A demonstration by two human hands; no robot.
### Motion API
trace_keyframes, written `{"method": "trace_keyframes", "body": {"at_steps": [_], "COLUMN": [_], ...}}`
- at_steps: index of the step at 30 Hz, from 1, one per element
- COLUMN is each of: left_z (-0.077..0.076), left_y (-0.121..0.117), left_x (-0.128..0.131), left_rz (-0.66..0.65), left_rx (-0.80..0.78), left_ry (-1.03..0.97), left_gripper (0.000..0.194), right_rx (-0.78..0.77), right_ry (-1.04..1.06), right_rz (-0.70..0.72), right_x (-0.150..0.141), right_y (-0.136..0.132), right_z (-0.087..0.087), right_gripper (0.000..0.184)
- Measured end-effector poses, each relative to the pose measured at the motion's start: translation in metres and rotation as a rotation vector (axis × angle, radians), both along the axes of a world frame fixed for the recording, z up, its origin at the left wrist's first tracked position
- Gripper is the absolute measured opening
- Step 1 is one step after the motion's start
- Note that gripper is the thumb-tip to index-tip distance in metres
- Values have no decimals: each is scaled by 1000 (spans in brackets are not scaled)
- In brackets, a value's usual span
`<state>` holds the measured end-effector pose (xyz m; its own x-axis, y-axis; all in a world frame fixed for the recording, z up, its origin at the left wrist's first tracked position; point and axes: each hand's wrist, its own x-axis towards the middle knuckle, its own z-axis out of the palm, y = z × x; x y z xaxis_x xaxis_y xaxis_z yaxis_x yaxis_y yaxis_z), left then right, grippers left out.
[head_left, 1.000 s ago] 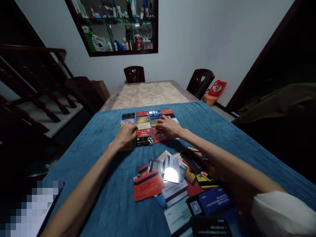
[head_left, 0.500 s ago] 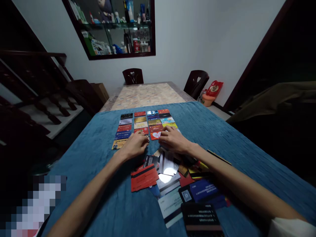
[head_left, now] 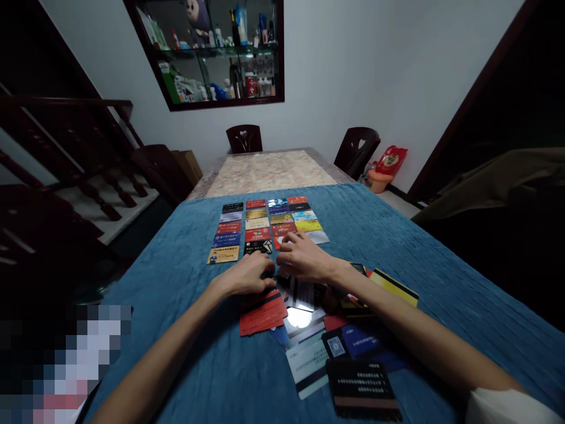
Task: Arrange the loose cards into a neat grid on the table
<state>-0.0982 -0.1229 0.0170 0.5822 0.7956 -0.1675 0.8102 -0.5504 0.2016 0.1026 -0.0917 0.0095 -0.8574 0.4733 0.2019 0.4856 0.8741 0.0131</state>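
My left hand (head_left: pixel 248 273) is over the far left of a loose pile of cards, its fingers bent inward beside a red card (head_left: pixel 263 313). My right hand (head_left: pixel 305 259) hovers close by, fingers curled down over the pile's far edge, near a pale striped card (head_left: pixel 302 294). Dark card edges show between the hands; what the fingertips grip is hidden. Beyond lie rows of cards, face up in columns, among them a black card with a diamond shape (head_left: pixel 258 247), a gold card (head_left: pixel 223 254) and a yellow card (head_left: pixel 308 225).
The pile holds a pale green card (head_left: pixel 308 366), a black card (head_left: pixel 364 390), a blue card (head_left: pixel 359 340) and a yellow card with a black stripe (head_left: pixel 395 287). A blue cloth (head_left: pixel 176 259) covers the near table. Chairs (head_left: pixel 356 152) stand beyond.
Both hands have drawn back from the rows to the pile, uncovering the black diamond card in the second column. The view has shifted slightly.
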Motion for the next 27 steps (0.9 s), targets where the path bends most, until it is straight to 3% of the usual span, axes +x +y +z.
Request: {"method": "trace_keyframes", "body": {"at_steps": [8, 11, 17, 27], "left_z": [-1, -2, -3, -12], "left_y": [1, 3, 4, 8], "left_x": [-2, -4, -6, -10], "left_rz": [38, 17, -3, -18], "left_rx": [-8, -20, -39, -39], "left_ry": [14, 10, -4, -19], "left_gripper": [17, 14, 19, 17], "right_rx": [-60, -86, -124, -156], "right_ry": [-22, -25, -11, -82], "right_rz": [41, 115, 263, 208], "right_x": [2, -3, -12, -10], "right_y": [-7, -15, -33, -32], "right_z": [-5, -7, -14, -13], "right_gripper": [18, 19, 45, 53]}}
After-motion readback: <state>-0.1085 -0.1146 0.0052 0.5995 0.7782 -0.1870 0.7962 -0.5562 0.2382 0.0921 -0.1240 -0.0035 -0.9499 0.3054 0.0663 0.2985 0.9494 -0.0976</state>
